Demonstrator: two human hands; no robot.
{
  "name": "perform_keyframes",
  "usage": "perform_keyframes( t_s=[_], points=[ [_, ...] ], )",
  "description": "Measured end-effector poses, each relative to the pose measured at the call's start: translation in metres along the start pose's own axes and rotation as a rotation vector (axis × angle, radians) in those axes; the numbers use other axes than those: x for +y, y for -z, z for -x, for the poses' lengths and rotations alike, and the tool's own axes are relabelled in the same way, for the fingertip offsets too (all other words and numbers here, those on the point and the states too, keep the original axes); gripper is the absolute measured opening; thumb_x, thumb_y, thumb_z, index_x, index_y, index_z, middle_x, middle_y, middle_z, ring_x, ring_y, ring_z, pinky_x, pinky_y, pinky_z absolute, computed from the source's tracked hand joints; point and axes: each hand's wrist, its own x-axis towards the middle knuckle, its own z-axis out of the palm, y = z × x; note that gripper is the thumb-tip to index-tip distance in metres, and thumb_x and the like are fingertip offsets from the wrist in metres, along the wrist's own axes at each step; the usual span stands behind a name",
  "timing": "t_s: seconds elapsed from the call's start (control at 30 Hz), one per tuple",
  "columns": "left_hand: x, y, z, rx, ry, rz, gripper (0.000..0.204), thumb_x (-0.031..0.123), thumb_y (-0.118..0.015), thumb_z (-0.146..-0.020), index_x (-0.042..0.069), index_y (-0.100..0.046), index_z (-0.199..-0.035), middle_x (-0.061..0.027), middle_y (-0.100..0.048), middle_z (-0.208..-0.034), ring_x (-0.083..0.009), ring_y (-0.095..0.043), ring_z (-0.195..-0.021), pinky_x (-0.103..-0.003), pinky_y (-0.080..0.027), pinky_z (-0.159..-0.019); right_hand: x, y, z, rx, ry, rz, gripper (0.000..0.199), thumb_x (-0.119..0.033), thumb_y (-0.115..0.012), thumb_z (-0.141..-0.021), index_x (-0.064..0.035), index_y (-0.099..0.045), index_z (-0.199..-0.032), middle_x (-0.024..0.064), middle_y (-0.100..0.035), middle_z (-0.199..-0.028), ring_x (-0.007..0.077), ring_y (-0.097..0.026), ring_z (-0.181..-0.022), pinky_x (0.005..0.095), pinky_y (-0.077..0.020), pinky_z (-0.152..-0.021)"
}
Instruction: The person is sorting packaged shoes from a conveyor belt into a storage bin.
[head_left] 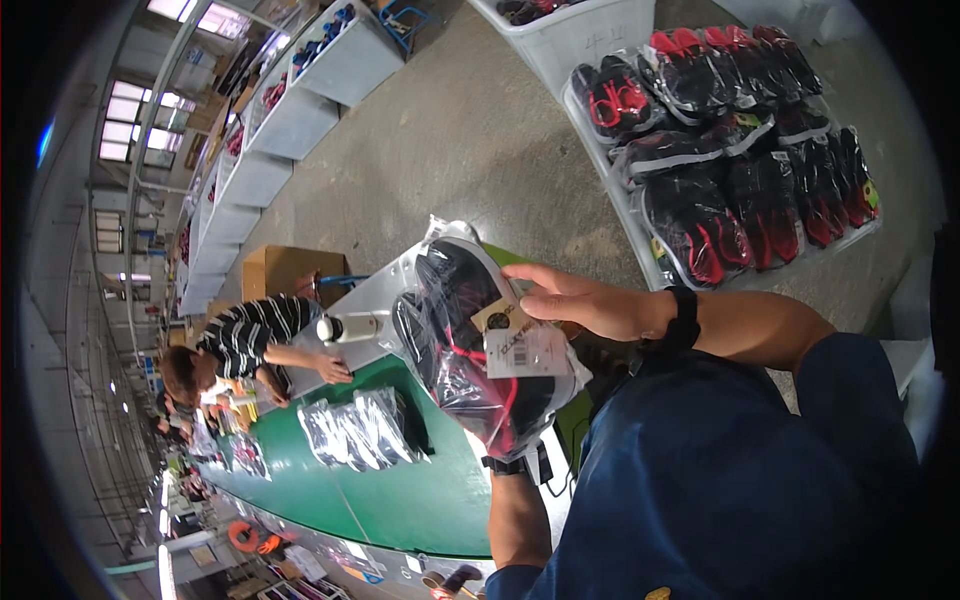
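Shoe factory packing line: green conveyor belt (pixel 400 500), white bins (pixel 590 35) of bagged black-red shoes (pixel 740 200).

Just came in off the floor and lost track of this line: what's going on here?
A person holds a clear bag of black and red shoes up in both hands: the right hand rests on its top by the hang tags, the left hand grips it from below. Beneath lies a green conveyor belt carrying more bagged shoes. A white bin to the right is piled with bagged pairs. A co-worker in a striped shirt leans over the belt.
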Motion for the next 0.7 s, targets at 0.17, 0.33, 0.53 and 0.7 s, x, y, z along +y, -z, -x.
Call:
perform_keyframes(
  t_s=[0.17, 0.33, 0.53, 0.7],
  points=[
    [-0.004, -0.035, -0.002, -0.12, 0.049, -0.066, 0.071, 0.055, -0.044, -0.096, 0.001, -0.05, -0.142, -0.0183, -0.06, -0.136, -0.0342, -0.061, -0.12, -0.049, -0.05, -0.104, -0.027, 0.067, 0.031, 0.103, 0.024, 0.148, 0.066, -0.048, -0.046, -0.107, -0.0011, -0.036, -0.151, 0.0128, -0.059, -0.125, 0.0174, -0.059, -0.107, 0.0318, -0.0525, -0.084],
    [-0.008, -0.07, -0.012, -0.297, 0.114, -0.107, 0.07, 0.053, -0.045, -0.097, 0.0, -0.05, -0.141, -0.0185, -0.061, -0.134, -0.0336, -0.062, -0.118, -0.048, -0.05, -0.103, -0.037, 0.161, 0.038, 0.357, 0.243, 0.451, 0.072, -0.053, -0.054, -0.101, 0.0066, -0.048, -0.14, 0.0191, -0.062, -0.132, 0.0269, -0.061, -0.121, 0.0368, -0.047, -0.103],
    [0.006, -0.027, -0.043, -0.531, 0.327, -0.059, 0.066, 0.047, -0.048, -0.098, -0.005, -0.05, -0.138, -0.019, -0.064, -0.129, -0.0312, -0.065, -0.113, -0.045, -0.051, -0.102, -0.083, 0.183, 0.032, -0.048, 0.403, 0.931, 0.096, -0.068, -0.066, -0.087, 0.0067, -0.045, -0.144, 0.0261, -0.055, -0.14, 0.0371, -0.053, -0.131, 0.0421, -0.0409, -0.111],
    [0.027, -0.097, -0.047, -0.613, 0.453, -0.237, 0.067, 0.049, -0.047, -0.101, -0.006, -0.05, -0.139, -0.0177, -0.064, -0.129, -0.0303, -0.065, -0.113, -0.044, -0.051, -0.101, -0.079, 0.216, 0.023, -0.228, 0.115, 0.593, 0.069, -0.062, -0.072, -0.087, 0.0016, -0.064, -0.112, 0.0088, -0.068, -0.097, 0.0178, -0.06, -0.091, 0.0353, -0.0487, -0.08]
  ],
)
